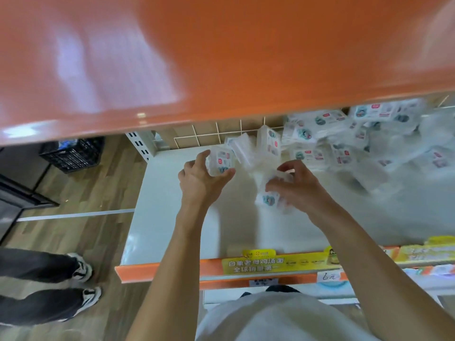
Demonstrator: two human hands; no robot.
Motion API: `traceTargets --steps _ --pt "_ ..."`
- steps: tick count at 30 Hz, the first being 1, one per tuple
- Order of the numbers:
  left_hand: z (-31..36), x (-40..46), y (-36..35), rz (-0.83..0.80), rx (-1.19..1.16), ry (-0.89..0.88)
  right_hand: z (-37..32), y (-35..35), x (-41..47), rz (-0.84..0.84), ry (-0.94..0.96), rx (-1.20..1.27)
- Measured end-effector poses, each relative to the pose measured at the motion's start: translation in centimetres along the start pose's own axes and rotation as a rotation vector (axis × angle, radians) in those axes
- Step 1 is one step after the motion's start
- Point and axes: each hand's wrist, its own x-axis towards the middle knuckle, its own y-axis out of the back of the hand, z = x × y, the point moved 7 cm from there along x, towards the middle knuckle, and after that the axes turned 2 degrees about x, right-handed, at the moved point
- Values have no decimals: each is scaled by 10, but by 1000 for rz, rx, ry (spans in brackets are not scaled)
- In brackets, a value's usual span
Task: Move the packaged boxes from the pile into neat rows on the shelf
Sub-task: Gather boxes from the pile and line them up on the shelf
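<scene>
1. packaged boxes: the left hand (199, 179), centre frame, grips one clear box (219, 161), label up, just off the white shelf (172, 217).
2. the right hand (294, 187) curls round another box (269, 199), blurred, just right of centre.
3. a few boxes (256, 146) stand on edge behind the hands; the pile (357, 141) sprawls at upper right.
4. looks like the placing step, hardly begun; next, i'd say, each box gets stood beside those upright ones, edges squared.
</scene>
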Motion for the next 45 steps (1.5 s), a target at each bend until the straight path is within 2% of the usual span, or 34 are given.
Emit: traceTargets --steps 4,8,16,21,23,26,28,31,35,37,41,45 --pt "-4 -12 5 -50 20 -26 -1 11 -1 89 37 42" --pt "-5 -22 12 -2 162 -56 -1 13 -6 50 50 123" --pt "-3 -39 18 62 390 -123 5 11 -17 -3 47 90" --pt "6 -50 16 75 399 -270 5 9 -24 -8 68 70" --pt "7 -52 13 74 363 -328 8 8 -25 -10 66 70" --pt "4 -53 8 -44 169 -346 12 6 -28 -4 41 27" --pt "-1 -53 9 -75 60 -282 14 7 -29 6 35 25" --pt "-11 -50 8 -91 105 -210 18 10 -32 28 34 81" --pt "-13 -57 8 -120 67 -223 24 17 -35 48 9 145" --pt "-15 -59 9 -148 -15 -194 26 21 -38 56 4 183" --pt "-22 -67 5 -309 -268 -57 24 36 -51 118 32 276" --pt "-12 -76 -7 -386 -438 -16 25 63 -71 189 60 338"
